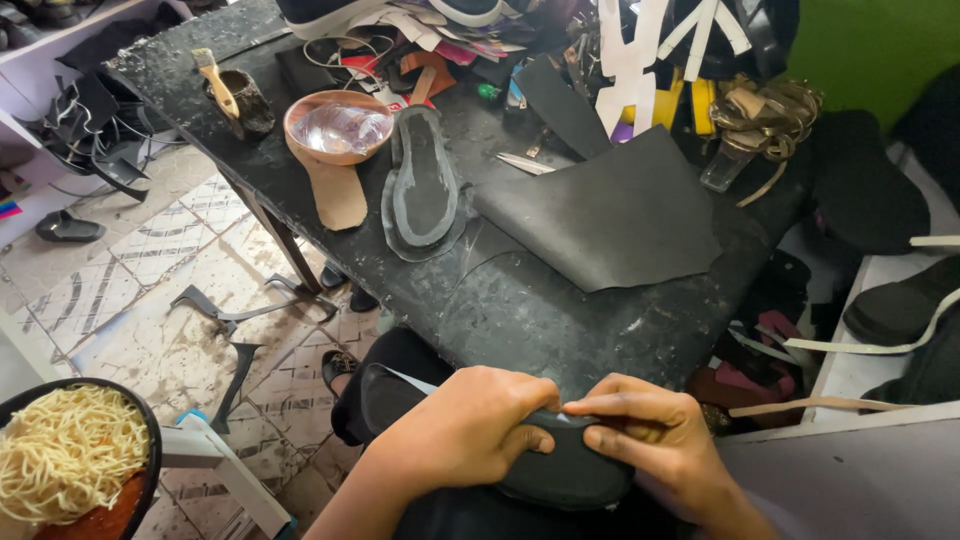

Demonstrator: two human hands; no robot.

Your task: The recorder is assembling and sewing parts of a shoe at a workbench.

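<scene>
Both hands grip a black shoe sole piece point(570, 480) over my lap, below the near edge of the dark worktable point(520, 320). My left hand point(465, 430) wraps over its left part, with the fingers curled on top. My right hand point(650, 435) pinches its upper edge from the right, fingertips meeting the left hand's. A thin black strip point(385, 385) curves away from the piece to the left.
On the table lie a grey sole point(425, 195) on black material, a black leather sheet point(610, 215), a tan insole point(335, 190) under a clay bowl point(338, 125), and a glue pot with brush point(240, 100). A bowl of noodles point(70, 465) sits at lower left.
</scene>
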